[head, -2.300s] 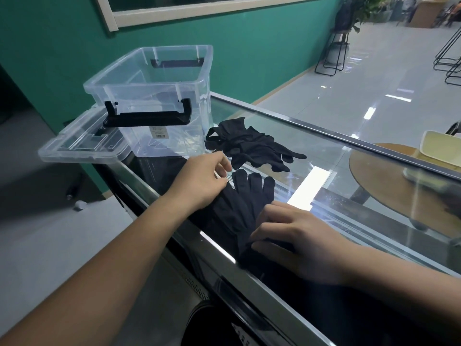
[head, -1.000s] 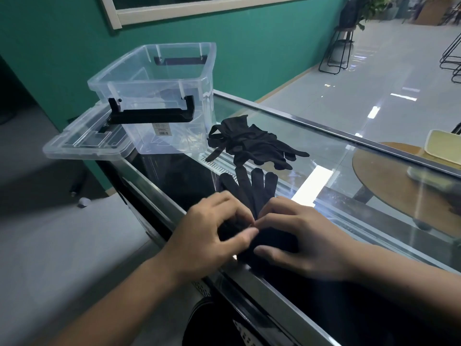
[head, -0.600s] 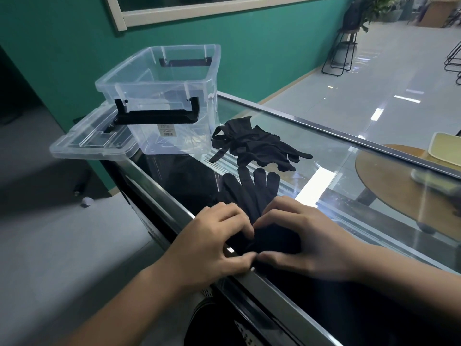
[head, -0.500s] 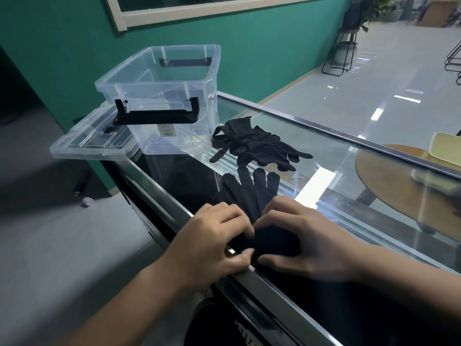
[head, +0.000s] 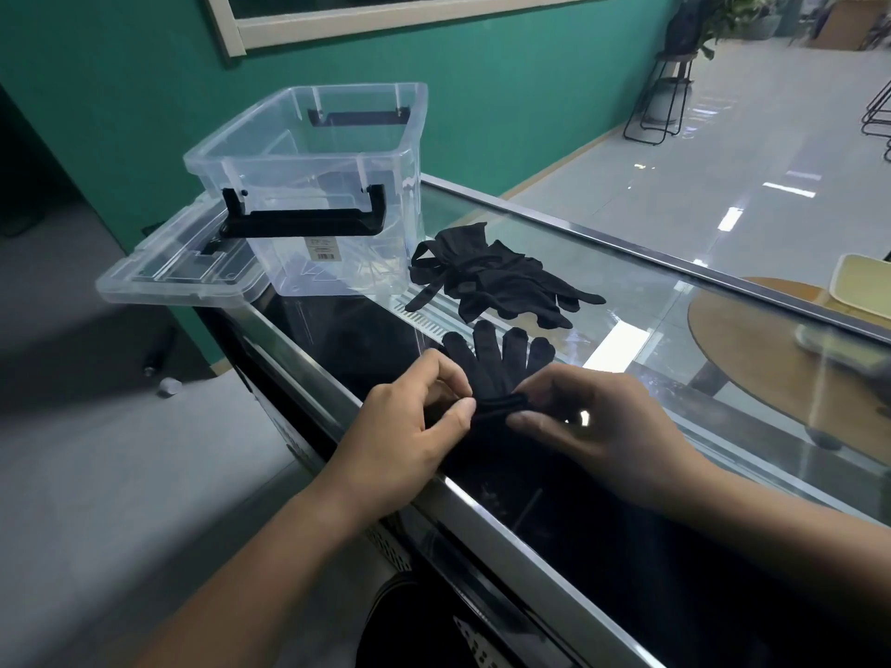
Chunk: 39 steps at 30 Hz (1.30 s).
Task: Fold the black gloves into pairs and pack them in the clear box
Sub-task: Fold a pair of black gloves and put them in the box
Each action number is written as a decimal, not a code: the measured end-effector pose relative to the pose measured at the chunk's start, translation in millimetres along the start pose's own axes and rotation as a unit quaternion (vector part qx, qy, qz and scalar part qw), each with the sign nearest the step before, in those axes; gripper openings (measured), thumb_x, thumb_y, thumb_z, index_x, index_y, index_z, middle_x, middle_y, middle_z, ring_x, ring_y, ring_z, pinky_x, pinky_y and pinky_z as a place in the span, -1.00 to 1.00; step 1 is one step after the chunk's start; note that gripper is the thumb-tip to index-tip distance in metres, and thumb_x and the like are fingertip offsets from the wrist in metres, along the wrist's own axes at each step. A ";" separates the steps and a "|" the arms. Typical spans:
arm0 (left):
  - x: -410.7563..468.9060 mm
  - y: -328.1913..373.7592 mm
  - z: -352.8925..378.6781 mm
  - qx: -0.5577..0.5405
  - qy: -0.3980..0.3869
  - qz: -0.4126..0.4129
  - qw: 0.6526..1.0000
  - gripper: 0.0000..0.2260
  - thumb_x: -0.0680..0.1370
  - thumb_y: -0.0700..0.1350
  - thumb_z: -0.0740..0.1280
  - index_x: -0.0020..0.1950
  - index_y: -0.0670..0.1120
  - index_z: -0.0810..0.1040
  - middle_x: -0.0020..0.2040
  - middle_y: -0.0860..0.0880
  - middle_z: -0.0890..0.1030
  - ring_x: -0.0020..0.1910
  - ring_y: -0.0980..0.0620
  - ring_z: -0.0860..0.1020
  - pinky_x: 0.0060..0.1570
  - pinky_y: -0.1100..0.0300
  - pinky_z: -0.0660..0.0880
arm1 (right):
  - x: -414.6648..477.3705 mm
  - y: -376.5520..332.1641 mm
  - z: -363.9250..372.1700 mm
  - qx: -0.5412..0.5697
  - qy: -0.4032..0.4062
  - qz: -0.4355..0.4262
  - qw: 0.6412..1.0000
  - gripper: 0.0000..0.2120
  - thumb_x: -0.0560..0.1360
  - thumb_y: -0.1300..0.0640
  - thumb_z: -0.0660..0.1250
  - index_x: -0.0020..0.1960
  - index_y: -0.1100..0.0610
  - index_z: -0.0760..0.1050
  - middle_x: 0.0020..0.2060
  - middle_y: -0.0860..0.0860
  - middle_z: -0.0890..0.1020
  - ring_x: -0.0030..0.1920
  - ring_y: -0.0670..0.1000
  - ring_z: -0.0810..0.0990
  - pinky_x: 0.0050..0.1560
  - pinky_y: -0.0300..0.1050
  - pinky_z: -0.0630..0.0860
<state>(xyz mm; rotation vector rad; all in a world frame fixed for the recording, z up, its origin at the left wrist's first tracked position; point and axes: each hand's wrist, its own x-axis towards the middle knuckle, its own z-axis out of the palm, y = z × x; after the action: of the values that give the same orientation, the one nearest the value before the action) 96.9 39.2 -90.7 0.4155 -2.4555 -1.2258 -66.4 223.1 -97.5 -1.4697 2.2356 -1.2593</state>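
Lid: a clear plastic lid (head: 159,277) lies flat at the far left, hanging over the end of the counter, partly under the box.
Clear box: the clear box (head: 308,185) stands upright and open on the lid's right part, with a black handle (head: 303,219) on its near side and another on its far side; nothing dark shows inside it.
Glass counter: a glass counter (head: 641,301) with metal edging runs from the box toward the lower right; dark shelving shows through it.
Left hand: the left hand (head: 410,436) is over the near edge of the counter, thumb and forefinger pinched on the left end of the raised cuff edge of a black glove pair.
Glove pair: the black glove pair (head: 496,364) lies flat on the glass between the two hands, fingers pointing away toward the pile, its near edge lifted into a thin fold.
Loose gloves: a pile of loose black gloves (head: 492,277) sits just beyond the flat pair, right of the box, close to it.
Right hand: the right hand (head: 598,426) pinches the right end of the same fold, thumb below and fingers curled on top.
Round table: a wooden round table (head: 771,359) shows through the glass at the far right, with a pale tray (head: 863,282) on it.
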 end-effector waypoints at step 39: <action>12.4 -7.0 11.9 0.097 0.052 0.087 0.990 -0.88 0.58 0.07 0.38 0.09 0.12 0.63 -0.12 0.19 0.65 -0.19 0.20 0.59 -0.16 0.25 0.49 | 3.6 5.0 -3.8 -0.074 0.026 -0.062 0.995 -0.82 0.58 0.14 0.52 0.15 -0.02 0.64 -0.16 -0.24 0.64 -0.10 -0.16 0.62 -0.06 -0.41 0.45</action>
<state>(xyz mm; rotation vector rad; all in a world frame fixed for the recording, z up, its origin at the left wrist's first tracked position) 81.2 38.3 -100.6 0.3017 -2.4695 -0.8781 -73.6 223.0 -97.8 -1.6712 2.3482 -1.2036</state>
